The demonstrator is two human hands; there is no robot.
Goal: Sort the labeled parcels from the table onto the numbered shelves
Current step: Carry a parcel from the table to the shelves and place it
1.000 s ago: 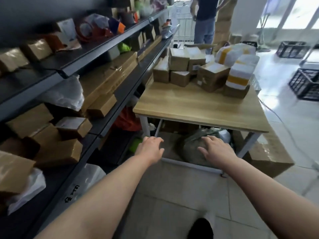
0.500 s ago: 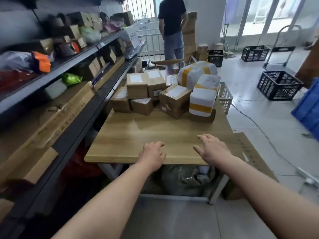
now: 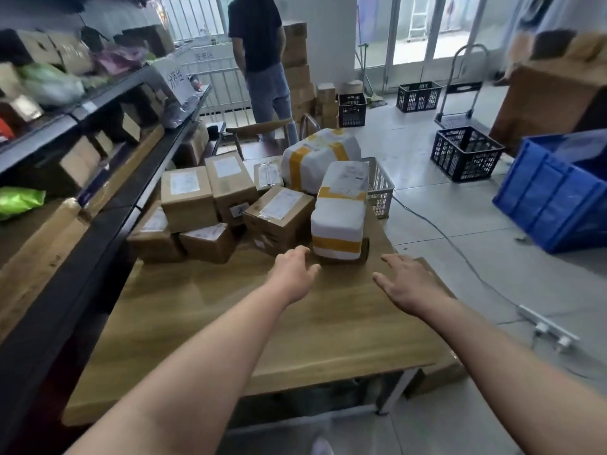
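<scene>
Both hands are stretched out over the table (image 3: pixel 230 323), fingers loosely spread and holding nothing. The left hand (image 3: pixel 295 274) hovers just short of a white parcel (image 3: pixel 340 218) banded with yellow tape, its fingertips near the parcel's lower left corner. The right hand (image 3: pixel 407 284) is off to the parcel's right, apart from it, above the table's right edge.

The white parcel lies on the table just ahead of the hands, roughly between them. Behind it lies a larger white parcel (image 3: pixel 318 159) with the same yellow tape. To their left is a cluster of cardboard boxes (image 3: pixel 187 198), some stacked, each with a white shipping label whose print is too blurred to read.

A white wire basket (image 3: pixel 379 188) sits at the table's far right corner, just beside the white parcels; its contents cannot be made out. On the floor to the right stand a black crate (image 3: pixel 464 152) and a blue bin (image 3: pixel 555 198).

The shelves (image 3: pixel 108 224) along the left hold more boxes and a green bag (image 3: pixel 19 200). A sign (image 3: pixel 174 77) at their far end bears characters I cannot read. A person (image 3: pixel 262 60) stands beyond the table.
</scene>
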